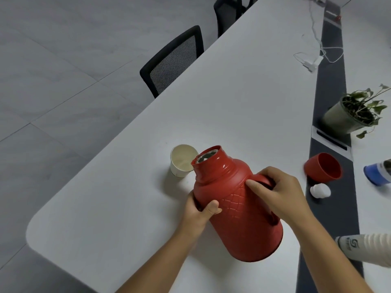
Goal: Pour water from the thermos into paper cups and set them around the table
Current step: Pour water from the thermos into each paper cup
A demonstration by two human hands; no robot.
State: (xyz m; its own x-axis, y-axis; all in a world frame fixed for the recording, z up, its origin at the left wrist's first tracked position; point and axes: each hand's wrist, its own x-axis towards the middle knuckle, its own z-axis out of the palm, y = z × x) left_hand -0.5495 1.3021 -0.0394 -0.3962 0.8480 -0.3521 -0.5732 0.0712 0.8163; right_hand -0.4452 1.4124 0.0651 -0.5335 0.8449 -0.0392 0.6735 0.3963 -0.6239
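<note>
- My right hand [277,193] curls round the handle of the red thermos [237,199], fingers wrapped tight.
- My left hand [198,210] grips the thermos body from below, thumb pressed on its front.
- The thermos is tilted, uncapped, its mouth toward 11 o'clock, at the rim of the paper cup [181,160].
- The cup stands upright on the white table [105,208].
- At 3 o'clock of the thermos the red lid [323,168] lies on its side; just below it, the white stopper [320,190].
- A potted plant [353,113] stands at 1 o'clock, well apart.
</note>
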